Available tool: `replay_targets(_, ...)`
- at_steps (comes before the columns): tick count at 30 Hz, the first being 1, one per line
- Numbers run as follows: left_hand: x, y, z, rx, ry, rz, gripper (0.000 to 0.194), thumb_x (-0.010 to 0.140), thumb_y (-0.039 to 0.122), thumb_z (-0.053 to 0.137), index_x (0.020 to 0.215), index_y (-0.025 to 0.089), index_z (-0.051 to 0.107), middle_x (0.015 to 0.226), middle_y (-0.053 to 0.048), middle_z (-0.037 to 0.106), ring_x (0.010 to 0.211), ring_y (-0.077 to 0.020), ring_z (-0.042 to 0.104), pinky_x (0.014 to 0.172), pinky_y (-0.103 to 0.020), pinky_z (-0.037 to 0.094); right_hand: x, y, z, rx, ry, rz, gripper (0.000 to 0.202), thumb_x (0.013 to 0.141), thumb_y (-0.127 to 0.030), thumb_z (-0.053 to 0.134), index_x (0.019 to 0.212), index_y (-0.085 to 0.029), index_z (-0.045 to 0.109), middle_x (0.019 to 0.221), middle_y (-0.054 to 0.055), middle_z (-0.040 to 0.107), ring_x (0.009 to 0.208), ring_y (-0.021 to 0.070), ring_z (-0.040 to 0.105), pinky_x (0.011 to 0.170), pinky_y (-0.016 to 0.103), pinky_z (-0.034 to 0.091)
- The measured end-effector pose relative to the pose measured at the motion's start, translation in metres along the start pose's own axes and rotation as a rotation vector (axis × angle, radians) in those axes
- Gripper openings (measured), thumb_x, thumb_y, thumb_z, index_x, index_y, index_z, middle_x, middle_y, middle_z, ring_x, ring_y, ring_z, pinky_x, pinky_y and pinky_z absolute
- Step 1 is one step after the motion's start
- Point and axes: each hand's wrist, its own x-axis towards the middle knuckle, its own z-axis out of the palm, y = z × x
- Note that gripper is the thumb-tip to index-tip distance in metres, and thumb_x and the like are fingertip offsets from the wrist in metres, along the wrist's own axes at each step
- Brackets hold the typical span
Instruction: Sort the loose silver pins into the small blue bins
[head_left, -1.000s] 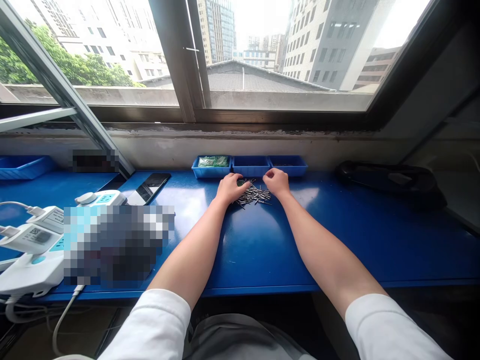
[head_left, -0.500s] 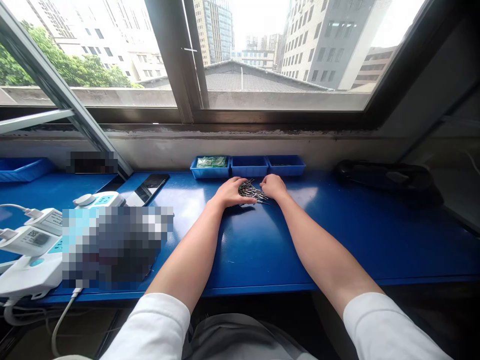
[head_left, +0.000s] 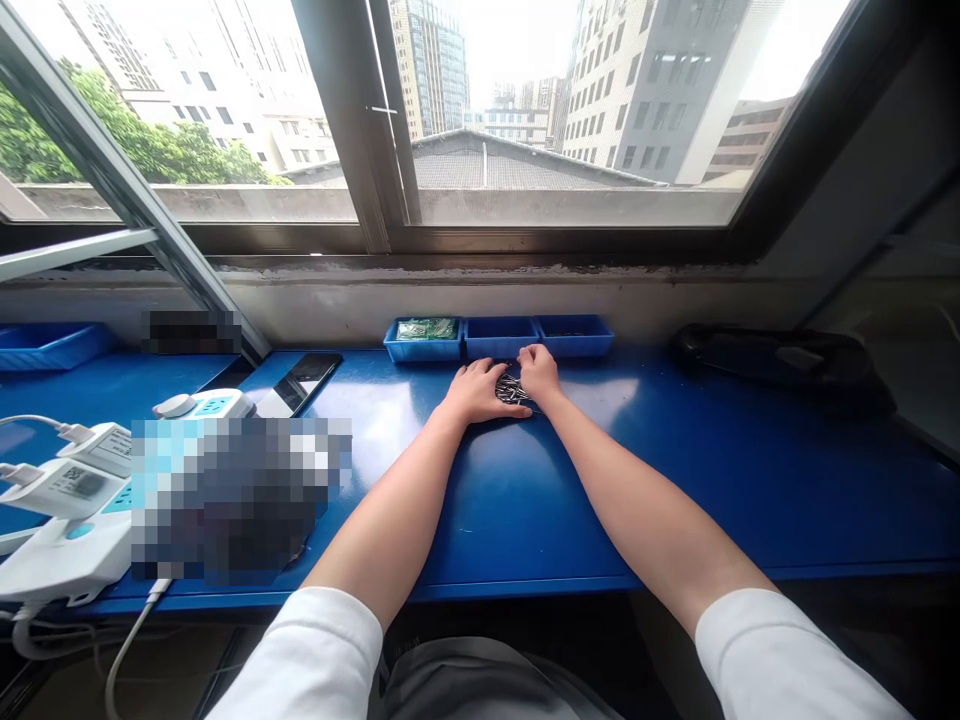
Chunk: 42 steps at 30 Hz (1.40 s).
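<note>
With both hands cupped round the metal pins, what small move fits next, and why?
Probably lift the pins together: the left hand and right hand enclose the pile on the blue table, just before the middle tray.

Blue workbench [head_left: 675,480], wide window [head_left: 525,110] (bright daylight), grey wall [head_left: 675,295] beneath

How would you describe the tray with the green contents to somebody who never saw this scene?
Below the window, three small blue trays stand in a row at the back of the blue bench. It is the leftmost tray, the only one holding green contents.
</note>
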Motion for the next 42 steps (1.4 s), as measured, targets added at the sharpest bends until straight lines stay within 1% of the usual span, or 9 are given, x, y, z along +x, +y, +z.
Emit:
replay_targets(6, 0.005, 0.006, 0.006, 0.028, 0.067, -0.077, 0.078, 0.067, 0.075, 0.052, 0.124, 0.021, 0.054, 0.13, -0.015, 0.052, 0.12, -0.0339, 0.047, 0.099, -0.044, 0.037, 0.007, 0.003, 0.001, 0.293, 0.126, -0.007, 0.02, 0.088, -0.038, 0.04, 0.081, -0.02, 0.047, 0.081, 0.005, 0.065, 0.075, 0.015, 0.06, 0.075, 0.028, 0.047)
replay_targets(12, 0.006, 0.005, 0.007, 0.027, 0.087, -0.069, 0.068, 0.074, 0.068, 0.051, 0.122, 0.02, 0.055, 0.127, -0.014, 0.054, 0.118, -0.0328, 0.05, 0.096, -0.042, 0.04, 0.015, 0.007, -0.012, 0.109, 0.245, 0.117, 0.014, 0.085, -0.033, 0.043, 0.079, -0.021, 0.048, 0.069, 0.003, 0.062, 0.069, 0.0172, 0.058, 0.073, 0.03, 0.045)
replay_targets(17, 0.005, 0.006, 0.004, 0.019, 0.101, -0.071, 0.069, 0.073, 0.065, 0.054, 0.124, 0.019, 0.053, 0.125, -0.014, 0.056, 0.113, -0.0319, 0.053, 0.093, -0.04, 0.042, 0.01, 0.009, -0.006, -0.013, 0.116, 0.108, 0.01, 0.081, -0.029, 0.048, 0.074, -0.022, 0.05, 0.072, 0.003, 0.064, 0.071, 0.018, 0.059, 0.074, 0.032, 0.044)
replay_targets(22, 0.002, 0.008, 0.001, -0.057, 0.113, -0.047, 0.066, 0.076, 0.062, 0.053, 0.128, 0.021, 0.048, 0.128, -0.011, 0.054, 0.115, -0.0286, 0.053, 0.093, -0.035, 0.044, 0.007, 0.01, -0.003, 0.156, -0.073, 0.019, 0.011, 0.077, -0.031, 0.054, 0.076, -0.02, 0.055, 0.065, 0.0, 0.062, 0.066, 0.0157, 0.061, 0.068, 0.029, 0.048)
replay_targets(25, 0.002, 0.007, -0.001, -0.072, 0.127, -0.023, 0.066, 0.077, 0.061, 0.053, 0.129, 0.021, 0.048, 0.128, -0.011, 0.054, 0.115, -0.0276, 0.053, 0.094, -0.035, 0.043, 0.008, 0.007, -0.007, 0.292, -0.083, 0.035, 0.019, 0.074, -0.035, 0.06, 0.081, -0.018, 0.054, 0.068, 0.002, 0.065, 0.065, 0.0155, 0.062, 0.064, 0.028, 0.05)
replay_targets(29, 0.004, 0.004, -0.002, -0.069, 0.24, -0.007, 0.059, 0.08, 0.053, 0.055, 0.128, 0.018, 0.05, 0.123, -0.011, 0.058, 0.112, -0.0271, 0.055, 0.095, -0.037, 0.043, 0.005, 0.001, -0.015, 0.262, -0.097, -0.017, 0.031, 0.074, -0.043, 0.063, 0.091, -0.019, 0.053, 0.068, 0.002, 0.068, 0.06, 0.0159, 0.062, 0.064, 0.03, 0.05)
replay_targets(32, 0.007, 0.001, -0.001, -0.114, 0.343, 0.055, 0.042, 0.087, 0.041, 0.051, 0.121, 0.019, 0.056, 0.114, -0.009, 0.063, 0.106, -0.0235, 0.058, 0.092, -0.036, 0.044, 0.001, -0.005, -0.018, 0.222, -0.174, -0.115, 0.029, 0.079, -0.045, 0.057, 0.092, -0.02, 0.053, 0.063, 0.001, 0.066, 0.062, 0.017, 0.063, 0.067, 0.031, 0.049)
replay_targets(36, 0.011, -0.002, 0.002, -0.17, 0.366, 0.158, 0.023, 0.088, 0.032, 0.05, 0.102, 0.02, 0.066, 0.097, -0.006, 0.068, 0.091, -0.0188, 0.062, 0.085, -0.032, 0.047, -0.004, -0.01, -0.017, 0.16, -0.22, -0.194, 0.025, 0.083, -0.045, 0.051, 0.088, -0.021, 0.054, 0.064, 0.0, 0.066, 0.064, 0.0178, 0.064, 0.067, 0.031, 0.047)
replay_targets(42, 0.011, -0.002, 0.001, -0.156, 0.403, 0.124, 0.021, 0.089, 0.027, 0.049, 0.089, 0.02, 0.069, 0.087, -0.005, 0.067, 0.082, -0.0171, 0.061, 0.08, -0.03, 0.046, -0.006, -0.011, -0.014, 0.22, -0.258, -0.185, 0.032, 0.081, -0.054, 0.05, 0.083, -0.022, 0.055, 0.057, -0.002, 0.061, 0.057, 0.0158, 0.058, 0.06, 0.029, 0.044)
